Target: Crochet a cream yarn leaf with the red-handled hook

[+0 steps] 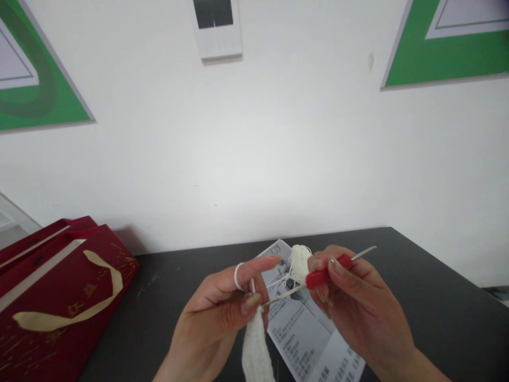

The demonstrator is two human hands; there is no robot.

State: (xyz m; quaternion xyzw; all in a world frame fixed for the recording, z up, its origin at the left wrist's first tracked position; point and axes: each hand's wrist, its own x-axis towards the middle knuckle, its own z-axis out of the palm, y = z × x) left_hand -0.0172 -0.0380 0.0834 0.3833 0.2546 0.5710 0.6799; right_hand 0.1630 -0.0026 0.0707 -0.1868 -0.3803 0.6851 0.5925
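Note:
My left hand pinches the top of a white crocheted strip, which hangs down past the lower edge of the view. White yarn loops around its raised index finger. In my right hand is a crochet hook with a red grip and metal ends. The hook's left tip meets the top of the strip by my left thumb; its other end points up to the right. Behind the hands lies a ball of white yarn, partly covered by my right fingers.
A printed sheet lies under the hands on the dark table. Dark red gift bags with a cream ribbon handle stand at the left. The white wall behind carries green-bordered panels and a switch plate.

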